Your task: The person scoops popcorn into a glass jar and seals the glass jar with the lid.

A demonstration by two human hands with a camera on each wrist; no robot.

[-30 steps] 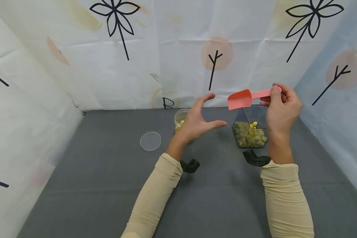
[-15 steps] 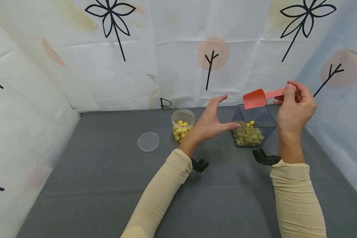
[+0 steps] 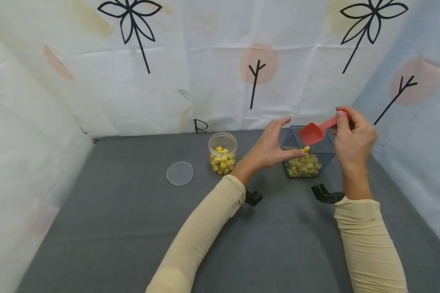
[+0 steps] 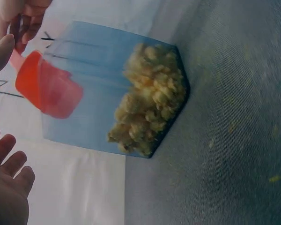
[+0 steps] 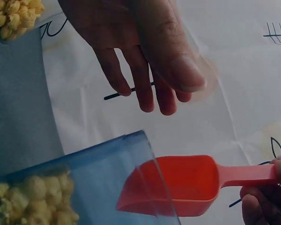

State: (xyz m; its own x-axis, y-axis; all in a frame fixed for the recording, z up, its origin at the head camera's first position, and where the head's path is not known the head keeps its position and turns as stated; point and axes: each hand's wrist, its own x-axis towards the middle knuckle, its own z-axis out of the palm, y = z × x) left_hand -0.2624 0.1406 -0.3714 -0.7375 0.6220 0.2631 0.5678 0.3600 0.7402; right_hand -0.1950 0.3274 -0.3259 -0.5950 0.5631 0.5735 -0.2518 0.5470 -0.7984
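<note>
My right hand [image 3: 353, 138] pinches the handle of a pink scoop [image 3: 313, 133], whose bowl dips over the top of a clear bluish square container [image 3: 326, 158]. No popcorn shows in the scoop's bowl in the right wrist view. Popcorn [image 4: 150, 101] fills the lower part of that container. At the container's left side my left hand [image 3: 269, 147] is spread, thumb and fingers apart, holding nothing. Its thumb overlaps the container's near left rim in the head view, while the right wrist view shows the fingers apart from the wall.
A round clear jar [image 3: 222, 154] with yellow popcorn stands left of my left hand. Further left a clear round lid [image 3: 179, 173] lies flat on the grey cloth [image 3: 132, 211]. Patterned white fabric [image 3: 212, 65] rises behind the table. Small crumbs [image 4: 274, 179] dot the cloth.
My left hand has moved right, from beside the jar to the square container. The scoop first went right with my right hand, then came back left, tipping lower over the container's opening.
</note>
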